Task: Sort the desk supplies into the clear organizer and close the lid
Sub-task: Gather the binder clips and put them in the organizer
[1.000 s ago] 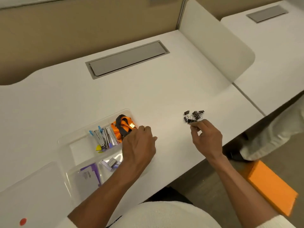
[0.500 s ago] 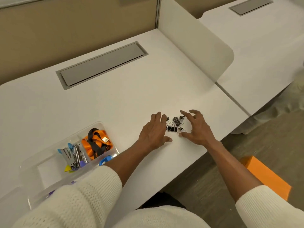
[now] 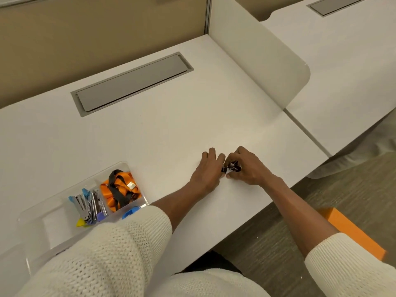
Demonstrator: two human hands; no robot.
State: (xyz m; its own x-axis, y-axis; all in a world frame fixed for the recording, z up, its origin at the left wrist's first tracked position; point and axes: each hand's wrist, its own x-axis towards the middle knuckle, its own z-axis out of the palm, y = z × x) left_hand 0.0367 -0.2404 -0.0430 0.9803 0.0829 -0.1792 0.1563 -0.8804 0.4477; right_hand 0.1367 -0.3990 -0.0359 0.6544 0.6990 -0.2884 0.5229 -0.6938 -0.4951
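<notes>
- The left hand (image 3: 209,169) and the right hand (image 3: 248,168) are together on the white desk (image 3: 171,129), near its front edge, and they touch each other
- Between them is a small heap of black binder clips (image 3: 231,167); the fingers of the right hand are curled narrow around the heap and hold it, with the thumb low in front
- The left hand lies flat with the fingers close together, pressed against the left side of the clips; it does not hold anything itself
- The clear organizer (image 3: 32,217) stands well apart, at the left near corner of the desk, partly hidden by the cream sleeve (image 3: 111,254)
- In one compartment lies an orange lanyard (image 3: 120,190); in the compartment beside it are small staplers (image 3: 89,205) with coloured ends
- The lid cannot be made out
</notes>
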